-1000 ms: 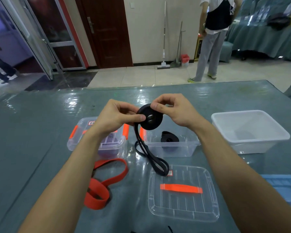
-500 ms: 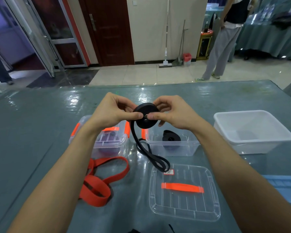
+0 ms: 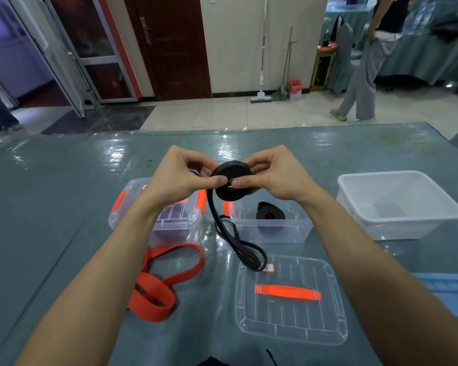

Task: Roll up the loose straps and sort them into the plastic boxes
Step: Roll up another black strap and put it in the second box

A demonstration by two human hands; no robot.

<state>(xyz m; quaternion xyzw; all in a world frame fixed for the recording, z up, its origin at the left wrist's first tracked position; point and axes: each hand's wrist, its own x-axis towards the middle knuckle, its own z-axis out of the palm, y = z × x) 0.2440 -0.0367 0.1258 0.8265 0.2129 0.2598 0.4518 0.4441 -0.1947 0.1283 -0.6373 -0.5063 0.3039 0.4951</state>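
Looks roughly midway, judged across the table (image 3: 64, 207). Left to do, biggest first:
- Rolling the red strap (image 3: 159, 281), lying untouched in flat loops toward the near-left part of the surface.
- Finishing the black strap (image 3: 232, 194), mostly wound into a coil and held in the air above the middle of the surface. Loose tail hanging down between the two clear boxes and ending on the far-left corner of a loose lid (image 3: 291, 320).

Pinching that coil from either side:
- Left hand (image 3: 180, 175), thumb and curled fingers on its left face.
- Right hand (image 3: 278, 175), gripping the right face likewise, thumb tips nearly meeting at the coil's centre.

Done already, apparently: one black roll (image 3: 270, 213) and something purple, both boxed.

Containers next, by size:
- Toward the right edge, a white tub (image 3: 399, 176), open. Cannot tell whether the dim patch on its floor is a thing or a shadow.
- Mid-surface, just beyond the loose lid, an open clear box (image 3: 273, 232) holding the black roll alone.
- Just beside it on the left, a lidded clear box (image 3: 177, 217) with orange latches, showing a purple mass through lid and wall, too blurred to name.
- At the near-right edge, a blue lid (image 3: 450, 294), partly cut off.
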